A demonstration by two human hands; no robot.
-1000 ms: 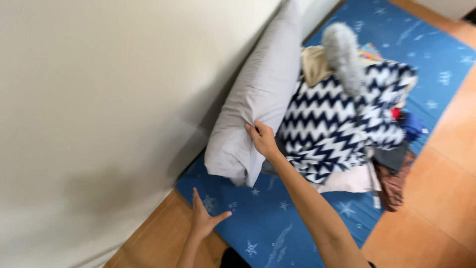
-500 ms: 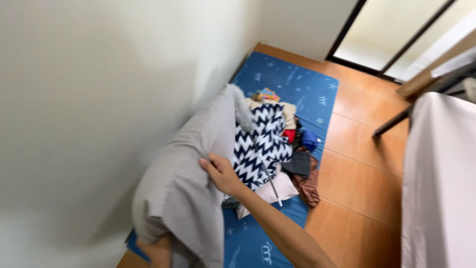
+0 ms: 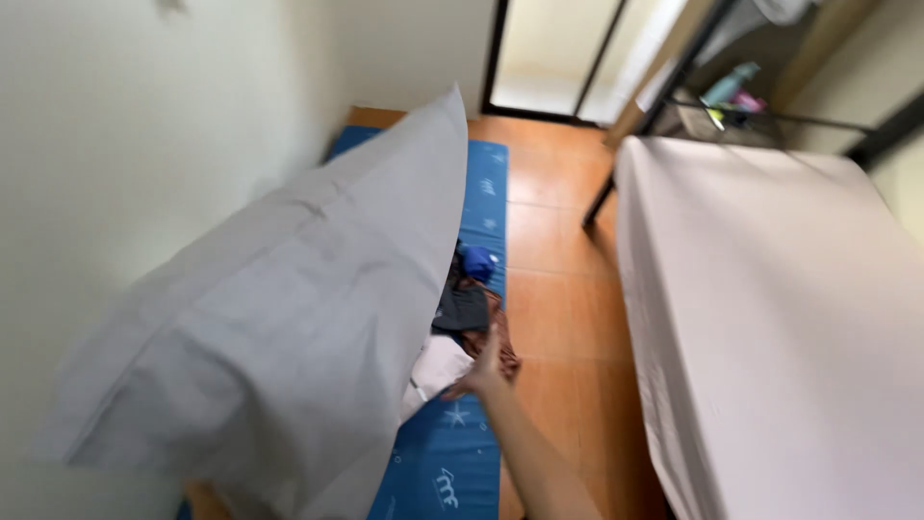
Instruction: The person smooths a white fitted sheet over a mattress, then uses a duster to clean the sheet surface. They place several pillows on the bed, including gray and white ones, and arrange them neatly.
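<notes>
A bedroom in a home. To the right of the right hand (image 3: pixel 481 371) stands a bed (image 3: pixel 770 318) with a plain pale sheet on a dark metal frame. Under and beyond the hand a blue floor mat (image 3: pixel 452 453) with white star motifs lies on a wooden plank floor (image 3: pixel 553 289), along a plain pale wall (image 3: pixel 125 144). A large grey pillow (image 3: pixel 289 318) fills the space to the left of the hand. A heap of clothes (image 3: pixel 467 308) lies on the mat just beyond the hand. Well beyond, a dark-framed glass door (image 3: pixel 549 58) admits daylight.
</notes>
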